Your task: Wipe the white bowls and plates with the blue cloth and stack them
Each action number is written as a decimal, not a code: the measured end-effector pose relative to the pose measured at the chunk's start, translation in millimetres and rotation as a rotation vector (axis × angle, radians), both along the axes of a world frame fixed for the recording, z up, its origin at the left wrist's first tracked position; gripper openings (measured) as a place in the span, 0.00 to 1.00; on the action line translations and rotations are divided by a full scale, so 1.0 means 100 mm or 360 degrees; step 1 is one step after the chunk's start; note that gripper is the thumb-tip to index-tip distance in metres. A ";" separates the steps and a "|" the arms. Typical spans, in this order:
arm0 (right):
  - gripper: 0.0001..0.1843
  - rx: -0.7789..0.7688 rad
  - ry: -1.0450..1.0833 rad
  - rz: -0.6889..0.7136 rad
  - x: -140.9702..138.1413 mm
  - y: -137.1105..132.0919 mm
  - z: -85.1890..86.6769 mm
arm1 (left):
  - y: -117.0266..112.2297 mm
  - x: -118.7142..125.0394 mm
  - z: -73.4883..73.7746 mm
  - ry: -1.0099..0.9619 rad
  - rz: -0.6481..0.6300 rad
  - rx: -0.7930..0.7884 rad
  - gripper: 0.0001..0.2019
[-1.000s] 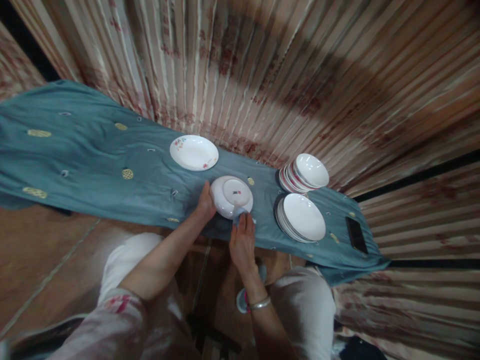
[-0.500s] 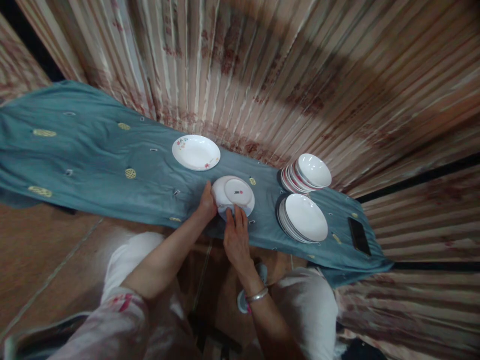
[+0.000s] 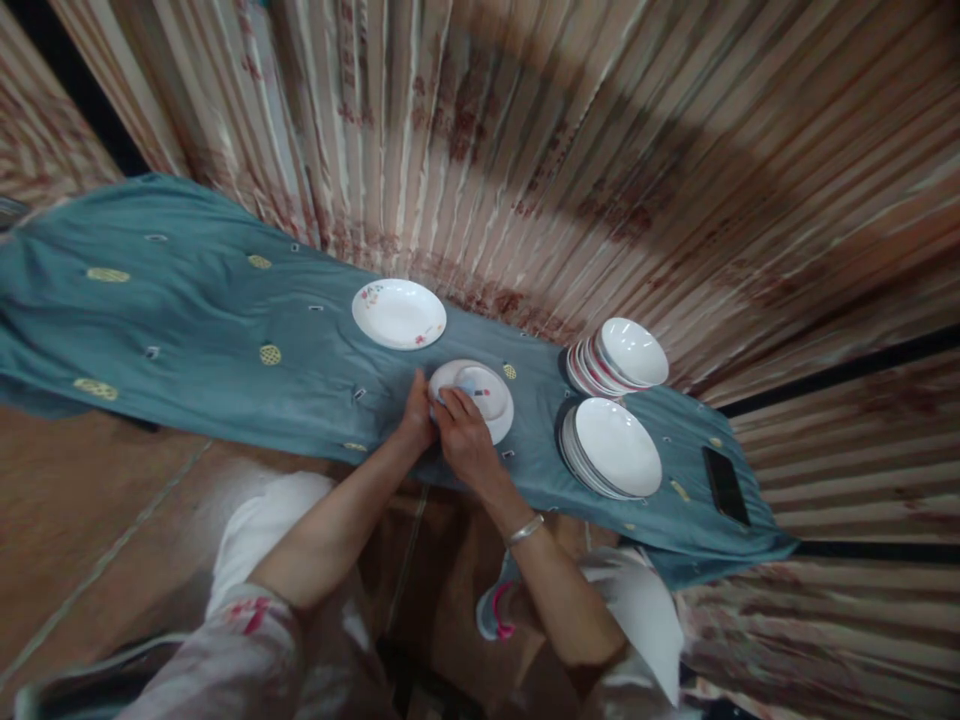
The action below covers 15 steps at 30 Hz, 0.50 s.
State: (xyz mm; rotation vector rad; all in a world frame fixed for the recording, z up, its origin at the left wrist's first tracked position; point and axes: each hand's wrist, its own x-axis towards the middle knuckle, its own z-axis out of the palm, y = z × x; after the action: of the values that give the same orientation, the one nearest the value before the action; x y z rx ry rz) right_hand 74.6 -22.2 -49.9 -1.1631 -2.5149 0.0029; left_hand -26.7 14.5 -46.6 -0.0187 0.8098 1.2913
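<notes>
The left hand (image 3: 415, 418) clasps the rim of an upturned white china plate (image 3: 491, 395), while the right hand (image 3: 466, 445) presses across its underside over a half-hidden bluish wad (image 3: 454, 388), perhaps cloth. The plate is over a teal cloth (image 3: 187, 300), near a flowered plate (image 3: 399, 314), stacked bowls (image 3: 619, 355) and stacked plates (image 3: 611, 448).

white ceramic plate (image 3: 489, 392) upside down, foot ring up, small red and blue stamp on base, near edge over teal cloth (image 3: 315, 400). left hand (image 3: 417, 417) grips its near rim. right hand (image 3: 466, 440) presses small blue rag (image 3: 448, 392) against underside, fingers curled over it.
</notes>
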 end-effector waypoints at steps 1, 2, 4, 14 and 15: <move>0.20 -0.0013 -0.0023 0.0020 -0.02 0.06 0.03 | 0.00 0.00 0.00 -0.0013 0.0009 0.0001 0.25; 0.18 -0.0024 -0.0049 0.0036 -0.04 0.11 0.07 | 0.00 0.00 0.00 -0.0032 0.0018 0.0003 0.25; 0.17 -0.0036 -0.0108 0.0068 -0.09 0.22 0.12 | -0.01 0.00 -0.01 -0.0094 0.0035 0.0015 0.24; 0.13 -0.0141 -0.0209 0.0178 -0.23 0.70 0.22 | 0.05 0.04 -0.08 -0.0227 0.0163 0.0074 0.25; 0.13 -0.0172 -0.0198 0.0171 -0.23 0.75 0.22 | 0.06 0.04 -0.10 -0.0222 0.0165 0.0103 0.24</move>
State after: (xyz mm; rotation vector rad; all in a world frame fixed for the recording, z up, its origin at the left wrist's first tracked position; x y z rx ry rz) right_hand 51.5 52.5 -27.6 -1.0980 -2.7143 0.0985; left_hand -22.8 20.3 -56.7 -0.0995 0.6543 1.3971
